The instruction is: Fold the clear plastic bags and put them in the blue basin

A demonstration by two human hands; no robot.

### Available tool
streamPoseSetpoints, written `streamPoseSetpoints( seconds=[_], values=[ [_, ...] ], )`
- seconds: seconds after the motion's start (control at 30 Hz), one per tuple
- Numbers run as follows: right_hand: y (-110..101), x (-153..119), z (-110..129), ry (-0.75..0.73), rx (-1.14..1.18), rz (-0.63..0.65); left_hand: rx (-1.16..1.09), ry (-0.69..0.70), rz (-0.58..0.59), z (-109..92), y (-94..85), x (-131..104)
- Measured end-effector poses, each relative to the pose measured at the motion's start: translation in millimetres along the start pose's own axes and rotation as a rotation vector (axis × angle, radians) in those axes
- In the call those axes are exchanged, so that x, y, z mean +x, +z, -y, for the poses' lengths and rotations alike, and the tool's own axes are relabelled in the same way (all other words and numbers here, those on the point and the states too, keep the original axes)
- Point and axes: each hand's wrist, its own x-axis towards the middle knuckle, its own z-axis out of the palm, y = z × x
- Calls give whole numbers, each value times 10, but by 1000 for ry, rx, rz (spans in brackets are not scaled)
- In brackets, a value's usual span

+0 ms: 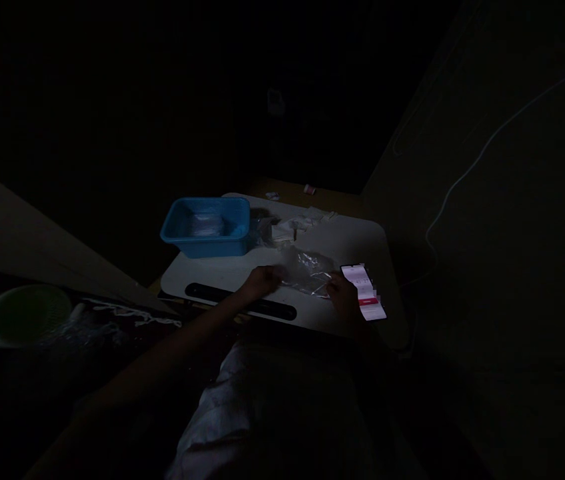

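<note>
Plastic bag (pixel 307 270), clear and shiny, lies stretched between two hands low over the near part of the white table (pixel 362 237) in the dim head view. The left hand (pixel 263 280) has its fingers closed on the bag's left end; the right hand (pixel 341 292) pinches the other end, just beside a lit phone (pixel 371 295). Beyond the left hand stands a blue tub (pixel 212 249) holding a whitish pack (pixel 206 225), with crumpled wrappers (pixel 310 217) to the tub's right.

The left forearm (pixel 195 340) is bare, and pale, creased cloth (pixel 222 403) covers the lap.
</note>
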Motion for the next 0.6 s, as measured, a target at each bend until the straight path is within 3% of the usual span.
streamPoseSetpoints(
  seconds=[0.13,0.6],
  values=[
    [11,10,-6,7,-12,-24,8,-25,-17,7,25,10],
    [44,-8,-20,62,-111,36,85,-84,87,11,-29,-8]
  ],
)
